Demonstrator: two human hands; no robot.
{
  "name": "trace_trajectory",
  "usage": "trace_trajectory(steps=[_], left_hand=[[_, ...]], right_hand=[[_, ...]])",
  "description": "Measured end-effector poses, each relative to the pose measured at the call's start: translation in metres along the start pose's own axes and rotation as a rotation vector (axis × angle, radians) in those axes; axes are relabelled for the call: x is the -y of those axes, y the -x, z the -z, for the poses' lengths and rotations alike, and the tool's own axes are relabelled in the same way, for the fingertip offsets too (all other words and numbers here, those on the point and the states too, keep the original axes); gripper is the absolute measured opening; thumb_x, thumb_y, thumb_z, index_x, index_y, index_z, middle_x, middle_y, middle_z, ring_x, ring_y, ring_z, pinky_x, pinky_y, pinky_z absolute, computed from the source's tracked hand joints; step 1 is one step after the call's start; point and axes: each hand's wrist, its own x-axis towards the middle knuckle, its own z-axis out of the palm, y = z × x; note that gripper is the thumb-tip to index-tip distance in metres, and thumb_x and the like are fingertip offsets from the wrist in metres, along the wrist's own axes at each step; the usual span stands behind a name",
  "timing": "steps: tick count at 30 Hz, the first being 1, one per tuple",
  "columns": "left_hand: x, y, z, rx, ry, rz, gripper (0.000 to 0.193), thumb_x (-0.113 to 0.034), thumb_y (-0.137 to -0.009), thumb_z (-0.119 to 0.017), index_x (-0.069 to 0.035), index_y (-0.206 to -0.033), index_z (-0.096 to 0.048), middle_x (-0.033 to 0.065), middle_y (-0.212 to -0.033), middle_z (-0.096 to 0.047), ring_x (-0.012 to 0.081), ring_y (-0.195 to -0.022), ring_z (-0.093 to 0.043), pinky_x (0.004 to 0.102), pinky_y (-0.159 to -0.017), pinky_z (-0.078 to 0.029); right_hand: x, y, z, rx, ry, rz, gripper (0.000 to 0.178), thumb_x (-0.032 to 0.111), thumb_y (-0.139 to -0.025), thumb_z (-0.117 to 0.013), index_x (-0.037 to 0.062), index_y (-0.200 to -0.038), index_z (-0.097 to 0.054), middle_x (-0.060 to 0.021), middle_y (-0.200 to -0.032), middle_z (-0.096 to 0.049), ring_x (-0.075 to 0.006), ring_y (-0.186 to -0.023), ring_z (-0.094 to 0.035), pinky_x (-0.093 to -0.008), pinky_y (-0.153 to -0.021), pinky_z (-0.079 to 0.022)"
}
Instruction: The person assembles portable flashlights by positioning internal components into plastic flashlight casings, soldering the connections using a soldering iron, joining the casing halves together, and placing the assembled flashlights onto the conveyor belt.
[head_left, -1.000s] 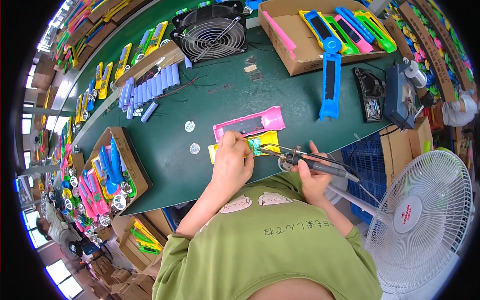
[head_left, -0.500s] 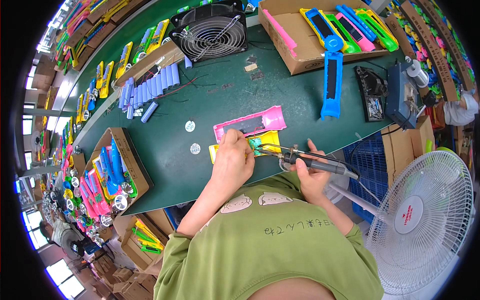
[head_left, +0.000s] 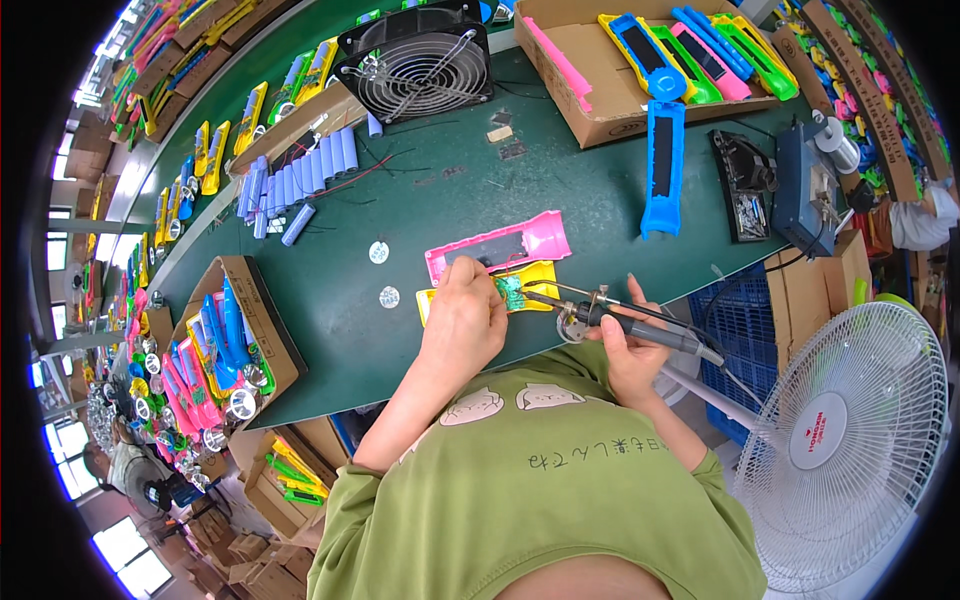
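My right hand (head_left: 632, 352) grips a soldering iron (head_left: 650, 333) with a thin metal solder-feed tube fixed along it. The iron's tip points left, at the right side of a small green circuit board (head_left: 511, 293); I cannot tell whether it touches. That board lies in a yellow plastic shell (head_left: 541, 273) close to the table's near edge. My left hand (head_left: 463, 312) is closed over the shell's left part, fingertips pressed together beside the board; whatever they pinch is hidden. Just beyond lies a pink plastic shell (head_left: 545, 237) with a dark panel, its near left side behind my fingers.
Purple battery cells (head_left: 310, 170) with wires lie at the back left, near a black fan (head_left: 420, 65). A blue shell (head_left: 663, 170), a solder station (head_left: 805, 185) and a carton of shells (head_left: 615, 125) are right. Another carton (head_left: 270, 335) stands left, a white fan (head_left: 850, 440) right.
The soldering iron in my right hand has drawn back slightly to the right, its tip shifting from the board's middle toward its right side. My left hand has hardly moved.
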Motion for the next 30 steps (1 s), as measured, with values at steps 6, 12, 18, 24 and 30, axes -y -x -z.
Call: trace_trajectory(steps=[6,12,18,24,30], left_hand=[[-0.0023,-0.0007,-0.0005,-0.007,-0.039,-0.019,0.013,0.007,-0.060,-0.062,0.003,-0.067,-0.051,0.0154,-0.085,-0.048,0.0318,-0.081,-0.052,0.0375,-0.070,-0.044],[-0.0042,-0.0003,0.0002,0.003,-0.046,-0.004,0.013,0.006,-0.061,-0.062,0.003,-0.068,-0.051,0.0156,-0.086,-0.048,0.0322,-0.082,-0.052,0.0377,-0.071,-0.044],[-0.0036,0.0016,0.0016,0.003,-0.017,-0.003,0.013,0.006,-0.062,-0.063,0.002,-0.069,-0.052,0.0151,-0.087,-0.049,0.0315,-0.085,-0.052,0.0372,-0.072,-0.043],[-0.0025,0.0029,0.0031,0.020,0.032,0.034,0.012,0.004,-0.065,-0.065,0.002,-0.071,-0.055,0.0136,-0.089,-0.051,0.0298,-0.087,-0.053,0.0358,-0.073,-0.044],[-0.0041,0.0024,0.0030,0.013,0.048,0.040,0.011,0.004,-0.067,-0.064,0.002,-0.072,-0.055,0.0136,-0.089,-0.051,0.0291,-0.086,-0.053,0.0351,-0.073,-0.044]], right_hand=[[-0.0047,0.0009,0.0042,-0.004,0.020,0.011,0.016,0.004,-0.077,-0.061,-0.0006,-0.091,-0.056,-0.0032,-0.064,-0.063,-0.0105,-0.071,-0.060,-0.0481,-0.105,-0.019],[-0.0035,0.0024,0.0046,0.006,0.003,-0.011,0.017,0.004,-0.077,-0.062,-0.0002,-0.092,-0.055,-0.0032,-0.064,-0.063,-0.0101,-0.071,-0.060,-0.0483,-0.105,-0.019],[-0.0045,0.0032,0.0046,0.001,-0.016,0.001,0.017,0.003,-0.077,-0.062,0.0003,-0.092,-0.054,-0.0036,-0.064,-0.062,-0.0101,-0.068,-0.061,-0.0482,-0.106,-0.019],[-0.0034,0.0046,0.0049,0.015,-0.033,0.029,0.017,0.003,-0.076,-0.062,0.0009,-0.091,-0.054,-0.0042,-0.066,-0.062,-0.0110,-0.068,-0.061,-0.0486,-0.105,-0.020],[-0.0082,0.0065,0.0025,0.031,0.010,0.079,0.019,0.003,-0.075,-0.064,0.0013,-0.091,-0.054,-0.0037,-0.068,-0.061,-0.0113,-0.068,-0.057,-0.0510,-0.104,-0.022]])
